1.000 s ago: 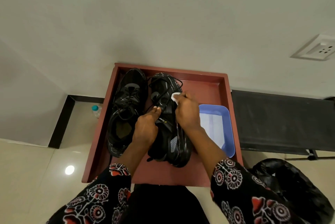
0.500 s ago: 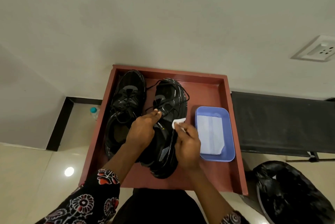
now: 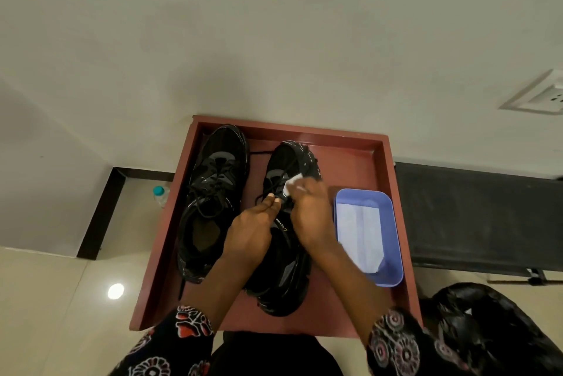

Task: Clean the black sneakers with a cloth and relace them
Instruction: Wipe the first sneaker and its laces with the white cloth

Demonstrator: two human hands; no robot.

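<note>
Right sneaker (image 3: 286, 223) in tray (image 3: 350, 144), tilted for access. Left hand (image 3: 249, 235) steadying it, fingers curled over tongue. Right hand (image 3: 310, 214) pinching cloth (image 3: 292, 183), wiping toe side. Left sneaker (image 3: 213, 193) beside, waiting. Spare cloth in tub (image 3: 393, 241), near reach.

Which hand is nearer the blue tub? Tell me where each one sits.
Right. The right hand, holding a white cloth on the sneaker, sits just left of the blue tub. The left hand lies further left, across the sneaker.
</note>
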